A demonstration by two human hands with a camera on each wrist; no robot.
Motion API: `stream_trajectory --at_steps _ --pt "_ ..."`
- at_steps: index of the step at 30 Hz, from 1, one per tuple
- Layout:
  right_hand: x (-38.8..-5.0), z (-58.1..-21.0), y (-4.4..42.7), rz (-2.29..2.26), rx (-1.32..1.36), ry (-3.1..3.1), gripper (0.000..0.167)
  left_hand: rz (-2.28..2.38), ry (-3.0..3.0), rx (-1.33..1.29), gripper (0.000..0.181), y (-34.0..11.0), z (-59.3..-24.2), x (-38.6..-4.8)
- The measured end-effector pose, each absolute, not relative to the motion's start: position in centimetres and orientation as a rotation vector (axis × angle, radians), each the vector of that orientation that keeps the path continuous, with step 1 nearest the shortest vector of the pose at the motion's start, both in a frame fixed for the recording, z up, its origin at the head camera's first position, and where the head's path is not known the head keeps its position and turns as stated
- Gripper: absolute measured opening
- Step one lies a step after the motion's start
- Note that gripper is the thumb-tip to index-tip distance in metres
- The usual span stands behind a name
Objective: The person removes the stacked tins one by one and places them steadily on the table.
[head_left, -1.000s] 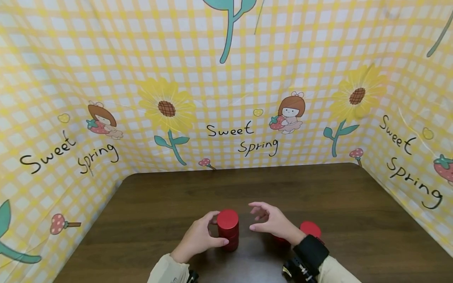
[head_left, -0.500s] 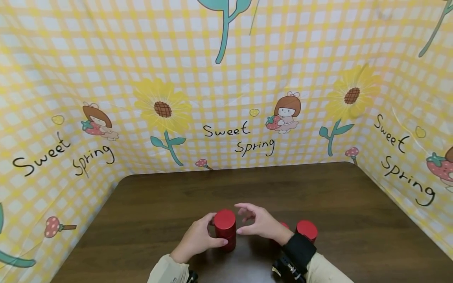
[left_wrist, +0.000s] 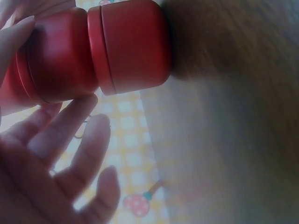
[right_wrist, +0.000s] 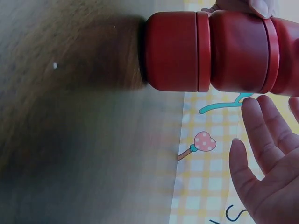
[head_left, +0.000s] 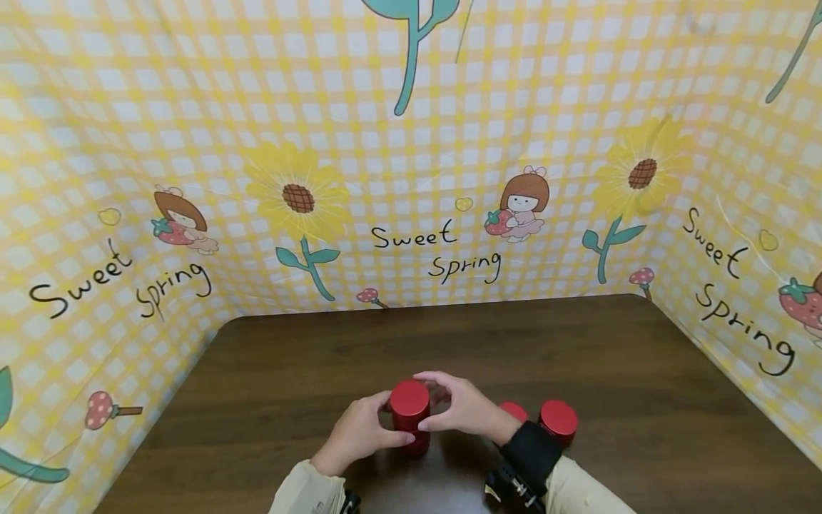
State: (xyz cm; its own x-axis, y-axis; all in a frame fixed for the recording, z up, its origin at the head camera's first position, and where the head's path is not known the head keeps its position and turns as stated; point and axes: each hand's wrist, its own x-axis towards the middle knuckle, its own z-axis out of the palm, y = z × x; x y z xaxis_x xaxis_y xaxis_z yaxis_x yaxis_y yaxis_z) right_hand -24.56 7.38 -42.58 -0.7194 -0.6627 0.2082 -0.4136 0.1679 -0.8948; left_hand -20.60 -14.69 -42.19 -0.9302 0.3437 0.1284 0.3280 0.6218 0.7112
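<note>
A stack of smooth red lidded jars [head_left: 411, 397] stands upright on the table, and the wrist views show a bottom jar [right_wrist: 173, 51], a second jar [right_wrist: 238, 51] and part of another above. My left hand [head_left: 359, 430] grips the stack from the left, its thumb across the front of the second jar [left_wrist: 60, 56]. From the right, my right hand [head_left: 465, 409] curls round the upper part, thumb at the front edge and forefinger behind the top. The lower fingers of both hands spread loosely beside the jars.
Two more red jars, a nearer one [head_left: 559, 420] and one partly hidden behind my right wrist [head_left: 514, 410], stand on the dark wooden table [head_left: 321, 350]. A yellow checked cloth [head_left: 411, 178] walls in the back and both sides.
My right hand has moved left to the stack and closed round its upper part. The left hand keeps its hold, and the stack stays in place.
</note>
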Motion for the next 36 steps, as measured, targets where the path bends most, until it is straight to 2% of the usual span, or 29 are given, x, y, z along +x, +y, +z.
stream_trajectory --at_steps 36 --pt "-24.74 -42.53 7.09 -1.583 -1.074 2.225 0.058 1.201 2.815 0.592 0.054 -14.66 -42.38 -20.89"
